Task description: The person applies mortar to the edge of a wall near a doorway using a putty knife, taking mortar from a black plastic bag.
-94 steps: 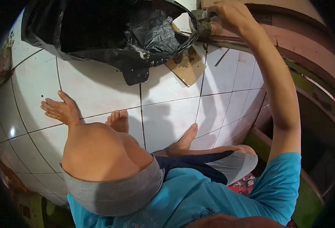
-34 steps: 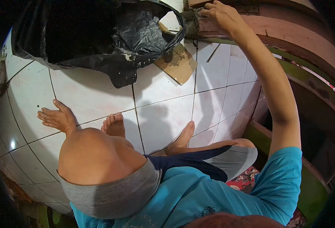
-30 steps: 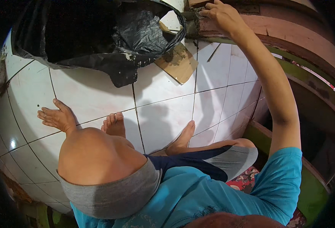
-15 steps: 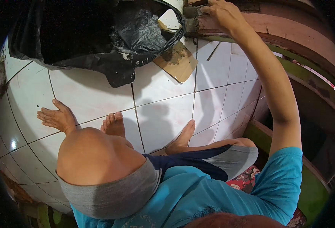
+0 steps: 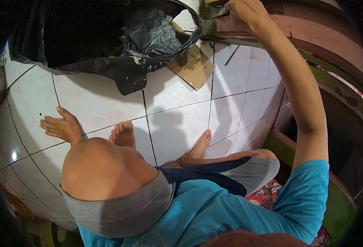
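Note:
At the top right, my right hand [image 5: 245,16] is closed on a putty knife [image 5: 215,12], its handle hidden in the fingers. The flat grey blade points left and lies against the end of a pinkish wooden beam [image 5: 268,28], beside a rough, dark grey patch [image 5: 208,29]. My left hand [image 5: 62,126] reaches past my bent knee, with fingers stretched out and nothing in them, over the white tiles.
A large black plastic bag [image 5: 103,66] spreads across the upper left. By its edge lies a cardboard piece [image 5: 198,74] carrying dark, wet-looking paste [image 5: 191,59]. A thin dark stick [image 5: 231,55] rests on the tiled floor [image 5: 177,96]. Green wooden parts [image 5: 334,84] stand at the right.
My right hand has shifted slightly to the right and its fingers have drawn in, so more of the blade shows. My left hand has barely moved.

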The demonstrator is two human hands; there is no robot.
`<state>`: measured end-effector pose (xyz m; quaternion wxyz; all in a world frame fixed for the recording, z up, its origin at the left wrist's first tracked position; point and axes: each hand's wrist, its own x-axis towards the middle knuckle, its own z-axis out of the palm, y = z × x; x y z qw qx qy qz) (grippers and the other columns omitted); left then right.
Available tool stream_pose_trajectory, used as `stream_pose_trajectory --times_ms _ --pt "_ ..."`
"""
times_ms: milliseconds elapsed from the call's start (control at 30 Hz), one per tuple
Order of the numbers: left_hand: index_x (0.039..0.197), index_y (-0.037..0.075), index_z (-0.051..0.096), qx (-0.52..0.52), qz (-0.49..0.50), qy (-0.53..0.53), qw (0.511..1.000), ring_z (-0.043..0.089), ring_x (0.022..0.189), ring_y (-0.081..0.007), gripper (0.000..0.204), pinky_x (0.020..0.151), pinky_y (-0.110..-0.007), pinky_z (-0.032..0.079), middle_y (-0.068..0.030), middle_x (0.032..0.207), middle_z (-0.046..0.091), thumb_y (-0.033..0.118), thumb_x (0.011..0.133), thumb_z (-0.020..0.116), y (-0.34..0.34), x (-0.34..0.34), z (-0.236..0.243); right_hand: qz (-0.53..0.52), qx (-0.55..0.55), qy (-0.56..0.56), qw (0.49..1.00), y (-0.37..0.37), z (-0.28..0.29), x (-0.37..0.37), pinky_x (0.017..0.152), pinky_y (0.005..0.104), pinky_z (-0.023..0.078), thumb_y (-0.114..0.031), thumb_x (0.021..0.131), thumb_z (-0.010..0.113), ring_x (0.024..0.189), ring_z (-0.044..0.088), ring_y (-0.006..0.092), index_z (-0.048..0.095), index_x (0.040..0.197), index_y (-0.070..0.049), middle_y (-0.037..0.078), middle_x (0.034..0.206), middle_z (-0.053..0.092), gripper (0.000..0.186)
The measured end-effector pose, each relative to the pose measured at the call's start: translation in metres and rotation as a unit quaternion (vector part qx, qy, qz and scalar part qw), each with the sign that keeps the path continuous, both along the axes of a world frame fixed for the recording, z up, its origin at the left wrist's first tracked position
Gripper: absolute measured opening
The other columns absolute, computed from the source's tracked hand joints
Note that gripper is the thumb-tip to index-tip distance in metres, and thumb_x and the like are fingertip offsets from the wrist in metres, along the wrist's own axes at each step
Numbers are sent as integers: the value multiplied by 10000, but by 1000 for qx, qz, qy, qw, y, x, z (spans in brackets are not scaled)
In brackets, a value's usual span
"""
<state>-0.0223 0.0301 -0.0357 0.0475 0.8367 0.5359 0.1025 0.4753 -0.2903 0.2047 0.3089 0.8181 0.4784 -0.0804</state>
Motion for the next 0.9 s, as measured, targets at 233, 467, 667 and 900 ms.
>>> stream_pose_trajectory --times_ms 233,467,667,900 --pt "1512 -89 266 10 -4 -2 1000 71 1555 -407 826 1252 -562 41 -309 1617 196 577 1037 376 0 1 -2 3 15 -11 1000 2 18 1 696 460 563 -166 740 638 853 718 380 760 754 -59 206 834 722 163" --pt "1514 -86 265 1 6 4 1000 65 1559 -400 832 1255 -557 37 -303 1623 190 586 1035 371 0 -1 1 -33 -6 -27 999 20 19 -15 713 451 563 -146 724 659 864 715 383 756 798 -64 207 839 716 147" --pt "1515 -89 261 -10 7 -1 1000 53 1559 -402 845 1257 -545 27 -308 1625 180 598 1032 356 -1 4 3 25 94 15 995 -1 -17 4 733 458 558 -142 739 640 893 705 389 748 803 -55 207 875 716 153" --pt "1508 -100 265 -10 6 -4 1000 53 1559 -405 853 1257 -548 23 -313 1624 177 604 1033 338 -1 2 2 -11 64 29 997 -2 -18 5 759 454 569 -145 755 632 904 706 392 749 766 -47 197 893 729 153"
